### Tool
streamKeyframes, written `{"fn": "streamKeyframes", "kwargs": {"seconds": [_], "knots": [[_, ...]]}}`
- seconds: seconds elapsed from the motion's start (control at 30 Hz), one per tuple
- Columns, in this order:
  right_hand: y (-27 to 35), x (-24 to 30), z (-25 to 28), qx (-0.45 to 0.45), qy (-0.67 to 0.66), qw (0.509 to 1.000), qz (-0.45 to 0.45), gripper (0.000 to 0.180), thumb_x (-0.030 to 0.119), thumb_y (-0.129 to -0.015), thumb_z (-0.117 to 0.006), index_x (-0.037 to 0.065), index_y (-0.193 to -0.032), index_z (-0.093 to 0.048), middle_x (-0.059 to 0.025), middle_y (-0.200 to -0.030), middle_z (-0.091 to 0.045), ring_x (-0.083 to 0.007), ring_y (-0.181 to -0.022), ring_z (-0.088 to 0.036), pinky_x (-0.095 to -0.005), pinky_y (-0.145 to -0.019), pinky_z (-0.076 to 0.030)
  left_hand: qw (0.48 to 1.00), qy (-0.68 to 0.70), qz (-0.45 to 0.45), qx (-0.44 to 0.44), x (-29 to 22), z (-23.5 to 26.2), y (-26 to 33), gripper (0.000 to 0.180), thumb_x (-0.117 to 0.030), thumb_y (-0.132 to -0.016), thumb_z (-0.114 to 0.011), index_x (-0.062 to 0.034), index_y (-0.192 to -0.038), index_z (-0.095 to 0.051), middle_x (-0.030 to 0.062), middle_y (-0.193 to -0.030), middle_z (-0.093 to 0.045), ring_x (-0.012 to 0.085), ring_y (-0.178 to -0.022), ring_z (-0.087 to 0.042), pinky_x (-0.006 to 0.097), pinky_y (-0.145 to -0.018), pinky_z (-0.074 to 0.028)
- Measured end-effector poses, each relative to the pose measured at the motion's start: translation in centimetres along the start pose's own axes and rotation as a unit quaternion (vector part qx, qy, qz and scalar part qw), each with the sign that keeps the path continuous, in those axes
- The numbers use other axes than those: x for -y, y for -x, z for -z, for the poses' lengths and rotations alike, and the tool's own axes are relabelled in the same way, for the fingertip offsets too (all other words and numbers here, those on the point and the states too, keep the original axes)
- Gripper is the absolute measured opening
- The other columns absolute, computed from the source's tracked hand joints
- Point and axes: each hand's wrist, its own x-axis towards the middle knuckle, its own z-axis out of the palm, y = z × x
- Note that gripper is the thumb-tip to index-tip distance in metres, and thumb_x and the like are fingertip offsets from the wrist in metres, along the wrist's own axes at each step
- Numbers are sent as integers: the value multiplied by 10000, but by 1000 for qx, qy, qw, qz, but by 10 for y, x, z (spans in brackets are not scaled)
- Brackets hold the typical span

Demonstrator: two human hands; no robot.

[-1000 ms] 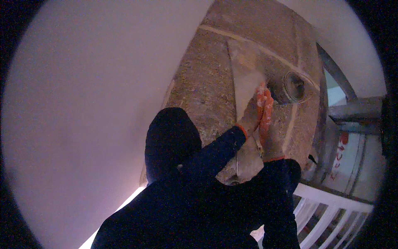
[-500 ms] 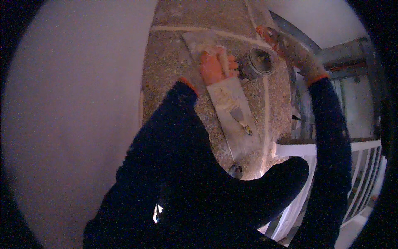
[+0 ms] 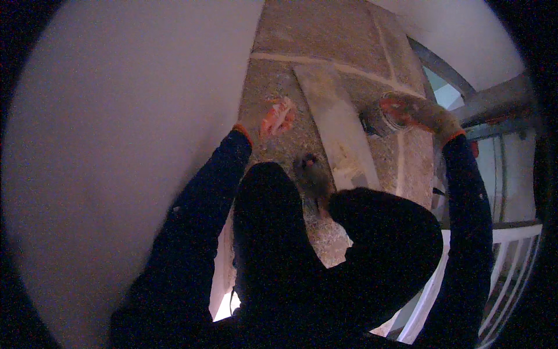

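My left hand [image 3: 278,119], in an orange-coated glove smeared with white, is low over the speckled floor, left of the long board. Its fingers are curled in, and a pale patch shows across them; whether it is an object or smear is unclear. My right hand [image 3: 410,110], gloved alike, is at the mouth of a small grey bucket [image 3: 378,123], fingers over the rim and partly hidden. Between the hands lies the long pale board [image 3: 334,116], streaked with beige paste. A putty knife blade [image 3: 359,178] lies on its near end, its handle hidden by my knee.
A plain wall [image 3: 145,116] rises close on the left. At right stand a white railing [image 3: 514,235] and an opening beyond the floor edge. Pale seams [image 3: 314,60] cross the floor [image 3: 319,35]. My shoe [image 3: 314,174] rests between my knees, beside the board.
My left hand has come off the board and moved left over the floor. My right hand has come down onto the bucket. My legs have shifted, and the view has turned.
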Motion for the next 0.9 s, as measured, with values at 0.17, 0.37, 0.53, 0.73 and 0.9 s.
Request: {"fn": "streamKeyframes", "kwargs": {"seconds": [0.17,0.37,0.53,0.73,0.9], "knots": [[-101,0,-62,82,-297,947,90,591,377,-1025,-616,28,-1488,-502,-114,-1529,-525,-224,-1355,-539,-306,-1149,-409,987,36,71,-140,17,0,6,422,-549,-991,-620,-177,-1188,-636,-7,-978,-662,123,-815,-600,297,-623,-496],[-238,-27,-133,173,-588,758,222,587,333,-1055,-567,27,-1535,-423,-131,-1570,-466,-264,-1366,-523,-383,-1137,-451,991,76,-5,-107,-9,-24,21,518,-552,-1035,-512,-164,-1369,-587,6,-1094,-680,148,-880,-632,275,-659,-509],[-278,-54,-174,145,-636,741,162,578,325,-1061,-552,29,-1537,-417,-140,-1563,-467,-272,-1362,-524,-398,-1118,-473,991,125,-1,-41,-55,-43,-3,558,-504,-1051,-476,-131,-1462,-535,29,-1213,-689,155,-966,-653,252,-666,-495],[-290,-79,-213,109,-664,727,137,566,316,-1067,-535,31,-1540,-411,-151,-1554,-468,-282,-1357,-524,-416,-1096,-499,990,-7,-48,-133,-57,-71,22,588,-518,-1052,-453,-111,-1470,-527,32,-1232,-700,143,-981,-649,233,-667,-484],[-313,-80,-225,94,-734,662,119,557,309,-1072,-521,33,-1542,-406,-161,-1547,-469,-290,-1353,-524,-431,-1078,-521,955,137,-24,-262,-18,-59,17,590,-517,-1062,-417,-124,-1496,-486,15,-1337,-666,113,-1038,-626,202,-711,-463]]}}
